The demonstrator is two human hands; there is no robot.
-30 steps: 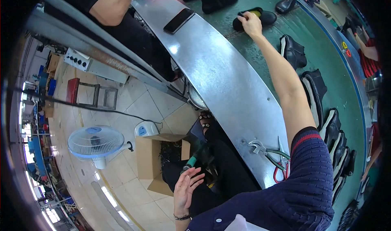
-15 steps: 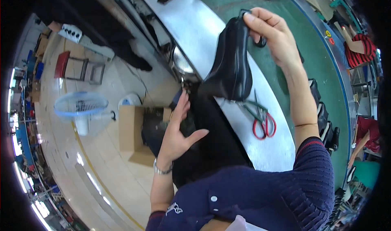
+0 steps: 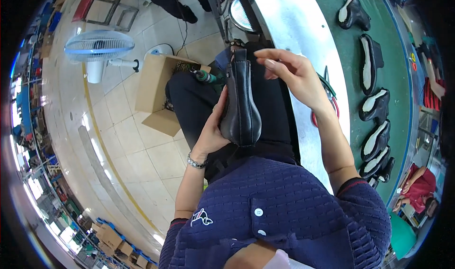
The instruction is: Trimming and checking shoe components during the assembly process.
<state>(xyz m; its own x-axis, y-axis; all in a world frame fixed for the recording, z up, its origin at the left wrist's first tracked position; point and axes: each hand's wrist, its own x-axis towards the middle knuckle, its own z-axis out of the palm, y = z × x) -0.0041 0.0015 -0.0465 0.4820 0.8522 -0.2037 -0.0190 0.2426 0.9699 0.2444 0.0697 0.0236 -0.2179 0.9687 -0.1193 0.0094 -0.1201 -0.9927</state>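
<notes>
A black leather ankle boot (image 3: 242, 112) with a stitched seam and a strap loop at its top is over my lap. My left hand (image 3: 214, 132) grips its lower left side, and the fingers behind it are hidden. Just right of the boot's top, my right hand (image 3: 295, 75) is raised with its fingers partly curled and apart, holding nothing. Beyond my right wrist, scissors (image 3: 335, 106) with red handle loops lie on the pale metal table, partly covered by my forearm. A green tool handle (image 3: 204, 76) shows beside my left thigh.
Several black boots with white linings (image 3: 374, 103) stand along the green belt (image 3: 332, 3) on the right. A round lamp (image 3: 241, 13) sits by the metal table (image 3: 289, 20). Left are an open cardboard box (image 3: 150, 86), a fan (image 3: 99, 46) and a red-topped stool (image 3: 86, 5).
The boot has come down from over the table to above my lap. My left hand has taken hold of it, and my right hand has let go of its top loop. My view has shifted.
</notes>
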